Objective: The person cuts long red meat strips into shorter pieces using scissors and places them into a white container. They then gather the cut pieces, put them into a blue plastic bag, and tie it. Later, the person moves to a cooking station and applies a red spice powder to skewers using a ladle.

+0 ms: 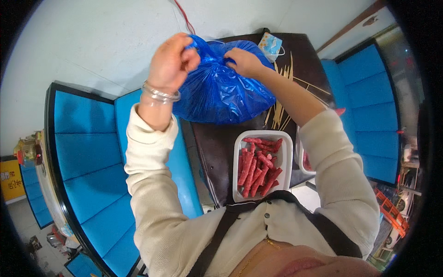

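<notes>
White plastic tray [288, 159], nearest the body, contains red meat sticks [249, 168]; no skewer shows in them. Beyond it, bamboo skewers [278, 113] lie loose on the dark table [212, 157]. At the table's far end rests the blue bag [230, 99], bulging. Left hand [170, 62] grips a raised twist of its film; right hand [243, 63] pinches the neck. Gathering appears complete; knotting cannot be confirmed.

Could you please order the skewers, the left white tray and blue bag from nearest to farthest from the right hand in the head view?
1. Blue bag: touching the right hand.
2. Skewers: right of the bag.
3. Left white tray: lower in view.
</notes>
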Demonstrator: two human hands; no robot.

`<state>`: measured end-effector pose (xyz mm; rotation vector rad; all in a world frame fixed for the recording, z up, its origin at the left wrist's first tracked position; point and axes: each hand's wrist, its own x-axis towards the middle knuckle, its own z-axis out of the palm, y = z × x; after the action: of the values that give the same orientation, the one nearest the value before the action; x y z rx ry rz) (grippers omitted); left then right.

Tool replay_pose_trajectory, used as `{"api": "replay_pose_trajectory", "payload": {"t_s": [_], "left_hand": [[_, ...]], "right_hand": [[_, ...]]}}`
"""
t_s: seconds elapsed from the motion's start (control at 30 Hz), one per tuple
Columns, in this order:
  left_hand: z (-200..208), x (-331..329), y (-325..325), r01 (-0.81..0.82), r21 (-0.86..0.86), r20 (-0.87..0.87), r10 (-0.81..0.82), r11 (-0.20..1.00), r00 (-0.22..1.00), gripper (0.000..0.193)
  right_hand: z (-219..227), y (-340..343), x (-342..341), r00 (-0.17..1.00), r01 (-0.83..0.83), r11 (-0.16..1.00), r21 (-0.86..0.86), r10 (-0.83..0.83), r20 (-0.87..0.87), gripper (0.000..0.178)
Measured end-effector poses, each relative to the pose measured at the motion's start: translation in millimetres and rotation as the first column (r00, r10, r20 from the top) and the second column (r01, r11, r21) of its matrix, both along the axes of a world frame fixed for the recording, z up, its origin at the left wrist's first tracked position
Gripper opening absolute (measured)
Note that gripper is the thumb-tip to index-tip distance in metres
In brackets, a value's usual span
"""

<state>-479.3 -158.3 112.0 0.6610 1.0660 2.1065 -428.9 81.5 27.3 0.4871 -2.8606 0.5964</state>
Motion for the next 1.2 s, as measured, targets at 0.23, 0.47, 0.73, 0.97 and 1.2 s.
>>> {"api": "replay_pose_trajectory", "payload": {"t_s": [0.23,0.47,0.73,0.97,1.2], "left_hand": [[-71,2,51,-0.665,-0.512,-0.855,-0.246,0.544,0.456,0.050],[-79,-9,52,-0.763,-0.305,-0.921,0.027,0.570,0.389,0.028],[-62,-18,-28,-0.570,-0.565,-0.071,0.653,0.596,0.754,0.018],[-41,-4,-168,-0.543,-0.191,0.293,0.575,0.818,0.764,0.029],[-17,68,-217,-0.693,-0.393,-0.047,0.740,0.604,0.671,0.031]], "right_hand": [[8,7,-7,0.916,0.397,0.918,0.025,-0.397,0.056,0.022],[23,70,35,0.691,0.624,0.583,-0.520,-0.723,0.019,0.022],[67,87,74,0.692,0.540,-0.302,-0.786,-0.372,0.619,0.025],[68,191,192,0.644,0.748,0.274,-0.605,-0.520,0.561,0.044],[-14,239,387,0.102,0.834,0.486,0.261,-0.601,0.793,0.087]]}}
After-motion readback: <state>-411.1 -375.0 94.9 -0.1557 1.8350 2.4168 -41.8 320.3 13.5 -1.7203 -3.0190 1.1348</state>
